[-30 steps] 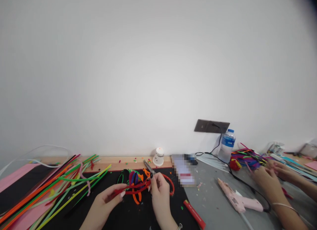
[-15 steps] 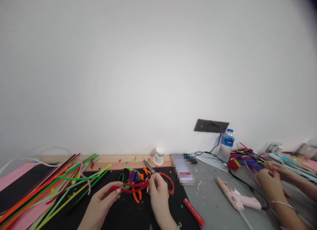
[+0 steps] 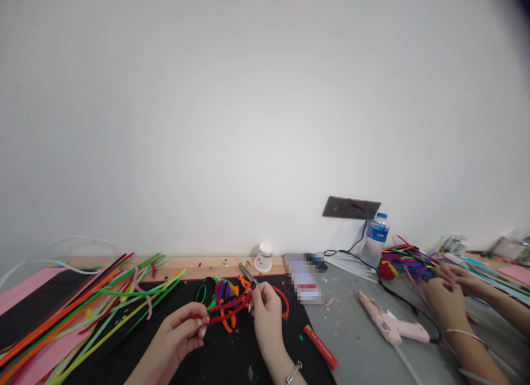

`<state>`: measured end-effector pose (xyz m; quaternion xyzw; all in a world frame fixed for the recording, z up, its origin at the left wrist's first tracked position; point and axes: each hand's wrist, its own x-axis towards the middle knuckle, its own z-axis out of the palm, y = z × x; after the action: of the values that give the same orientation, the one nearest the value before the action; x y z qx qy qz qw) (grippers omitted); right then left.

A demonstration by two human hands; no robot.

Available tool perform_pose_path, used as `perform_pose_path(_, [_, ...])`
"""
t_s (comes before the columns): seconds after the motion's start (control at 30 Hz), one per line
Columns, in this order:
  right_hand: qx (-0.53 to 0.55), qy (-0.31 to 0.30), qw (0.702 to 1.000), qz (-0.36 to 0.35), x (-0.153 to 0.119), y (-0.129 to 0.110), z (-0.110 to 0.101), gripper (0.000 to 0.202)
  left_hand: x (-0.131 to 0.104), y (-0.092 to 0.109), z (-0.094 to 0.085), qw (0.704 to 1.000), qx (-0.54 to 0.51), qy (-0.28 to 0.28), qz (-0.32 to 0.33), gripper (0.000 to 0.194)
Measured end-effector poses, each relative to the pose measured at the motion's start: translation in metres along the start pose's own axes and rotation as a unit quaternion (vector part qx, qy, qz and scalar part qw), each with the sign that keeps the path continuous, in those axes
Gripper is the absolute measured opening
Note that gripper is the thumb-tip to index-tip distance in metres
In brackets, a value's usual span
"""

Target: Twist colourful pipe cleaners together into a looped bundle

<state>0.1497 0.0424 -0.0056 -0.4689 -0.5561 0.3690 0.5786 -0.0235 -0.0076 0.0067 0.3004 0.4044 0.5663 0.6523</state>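
Note:
A red pipe cleaner [image 3: 223,319], folded into two strands, is stretched between my hands above the black mat [image 3: 223,363]. My left hand [image 3: 180,332] pinches its left end between thumb and fingers. My right hand [image 3: 267,316] is closed on the other end. Scissors [image 3: 285,303] with a red handle are behind my right hand, their blades pointing up and left; whether they lie on the mat or touch my hand I cannot tell. Just beyond the strands lies a bundle of orange, purple and green pipe cleaners [image 3: 229,288].
Loose long pipe cleaners [image 3: 120,318] spread over the left side. A white paper cup [image 3: 264,258] stands upside down near the wall. To the right are a pixelated item [image 3: 304,280], a red tube-like stick [image 3: 321,348], a pink glue gun [image 3: 393,325], a water bottle [image 3: 376,238] and another person's hands [image 3: 449,296].
The whole view has shifted slightly. My left hand has turned a little and its lower fingers have loosened, while both hands keep hold of the red pipe cleaner.

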Motion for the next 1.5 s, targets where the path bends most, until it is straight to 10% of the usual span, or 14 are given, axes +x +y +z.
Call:
perform_pose_path(0.63, [-0.011,0.025,1.000,0.001,0.004,-0.001,-0.005,0.026,0.013,-0.015,-0.013,0.990,0.123,0.061,-0.021,0.047])
perform_pose_path(1.0, [0.077,0.047,0.995,0.038,0.009,0.002,-0.008,0.025,0.013,-0.023,-0.014,0.917,0.392,-0.026,0.074,0.033])
perform_pose_path(1.5, [0.180,0.006,0.978,0.108,0.012,0.001,-0.001,0.024,-0.013,-0.023,0.015,0.851,0.489,-0.183,0.053,0.035])
